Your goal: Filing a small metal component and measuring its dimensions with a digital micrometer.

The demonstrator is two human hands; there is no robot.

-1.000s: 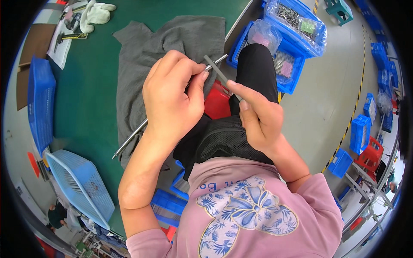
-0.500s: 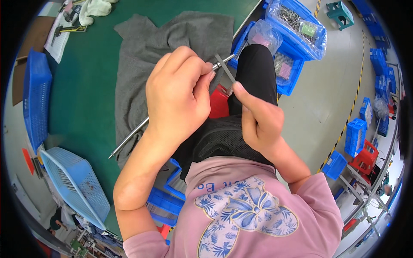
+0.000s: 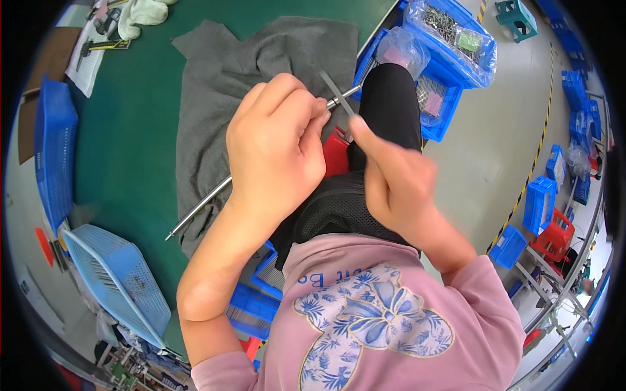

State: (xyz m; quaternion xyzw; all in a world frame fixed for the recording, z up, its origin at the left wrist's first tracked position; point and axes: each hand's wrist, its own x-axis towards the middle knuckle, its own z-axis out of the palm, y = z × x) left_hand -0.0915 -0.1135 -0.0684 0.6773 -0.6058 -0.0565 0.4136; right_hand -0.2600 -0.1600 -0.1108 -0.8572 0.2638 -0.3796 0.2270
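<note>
My left hand point(image 3: 277, 140) is closed around a long, thin shiny metal rod point(image 3: 199, 208), which slants from lower left to upper right. Its narrower far end sticks out beyond my fingertips; the middle is hidden behind the hand. My right hand point(image 3: 401, 176), slightly blurred, grips a flat grey file point(image 3: 335, 88) with the thumb along it. The file lies crosswise at the rod, just past my left fingertips. Beneath the rod and left hand a dark grey cloth point(image 3: 218, 85) is spread on the green tabletop point(image 3: 130, 143).
Blue bins point(image 3: 479, 78) with metal parts and plastic bags stand beyond my right knee. A light-blue basket point(image 3: 140, 280) and a darker blue basket point(image 3: 55, 150) line the table's left side. Calipers point(image 3: 107, 45) lie at the far left. A red object point(image 3: 336, 154) shows beside my lap.
The file has slid forward and up to the left, so more of it shows beyond the rod. My left hand and the rod have shifted slightly to the right.
</note>
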